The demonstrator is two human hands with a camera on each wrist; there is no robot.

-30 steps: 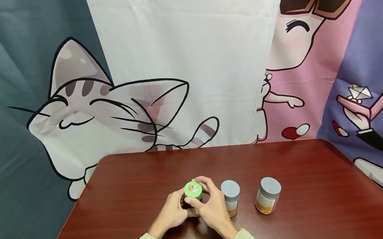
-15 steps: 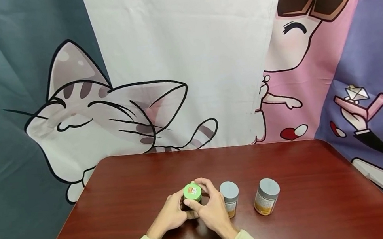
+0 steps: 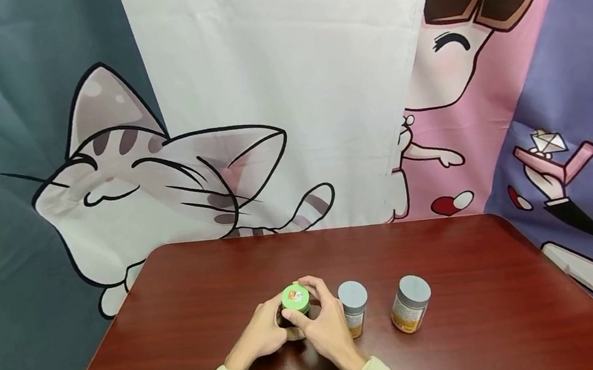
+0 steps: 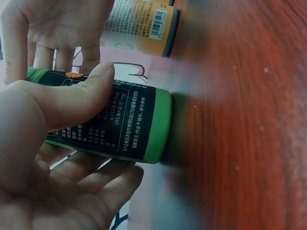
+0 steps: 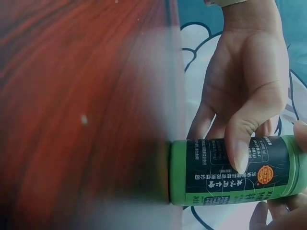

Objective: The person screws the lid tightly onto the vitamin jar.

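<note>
A dark supplement bottle with a bright green lid (image 3: 295, 297) stands upright between both hands at the middle of the near table. My left hand (image 3: 263, 332) grips its body, the thumb (image 4: 81, 103) lying across the black printed label. On the other side my right hand (image 3: 326, 324) pinches the green lid, thumb in front and fingers behind. In the right wrist view the bottle (image 5: 216, 177) shows its green base right at the tabletop. Close to the right of my right hand stands a grey-lidded bottle (image 3: 353, 307), partly covered by that hand.
A second grey-lidded bottle (image 3: 411, 303), with a white and orange label, stands farther right. Everything rests on a glossy reddish-brown table (image 3: 202, 277). Behind its far edge hangs a cloth backdrop (image 3: 281, 57) with cartoon figures.
The head view has shifted slightly. Both hands keep the same hold on the green-lidded bottle, and the grey-lidded bottles stay in place.
</note>
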